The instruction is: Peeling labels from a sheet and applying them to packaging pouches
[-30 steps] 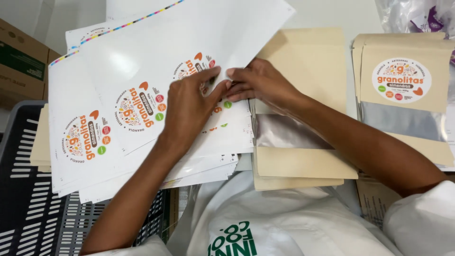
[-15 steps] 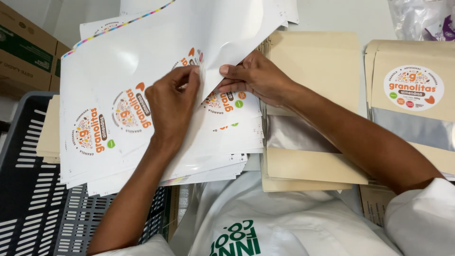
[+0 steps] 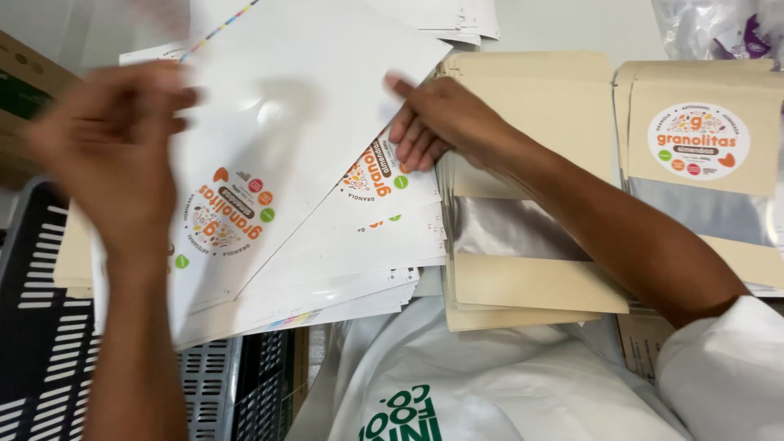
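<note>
My left hand (image 3: 106, 155) is raised at the left and blurred. It seems to grip the left edge of the top white sticker sheet (image 3: 310, 122), which is lifted and bowed. That sheet carries a round orange label (image 3: 229, 212). Beneath it lies a fanned stack of similar sheets (image 3: 367, 253). My right hand (image 3: 441, 122) rests flat, fingers out, on the label of the lower sheet (image 3: 371, 175), beside a stack of tan pouches (image 3: 531, 98) with clear windows.
A tan pouch with a round label stuck on it (image 3: 698, 143) lies at the right. A black slotted crate (image 3: 41, 351) sits lower left and a cardboard box (image 3: 24, 82) upper left. A clear plastic bag (image 3: 719, 28) is top right. My white garment (image 3: 490, 384) fills the bottom.
My left hand left the label it pressed and swung up and to the left, lifting the top sheet. My right hand stayed on the lower sheet by the pouches.
</note>
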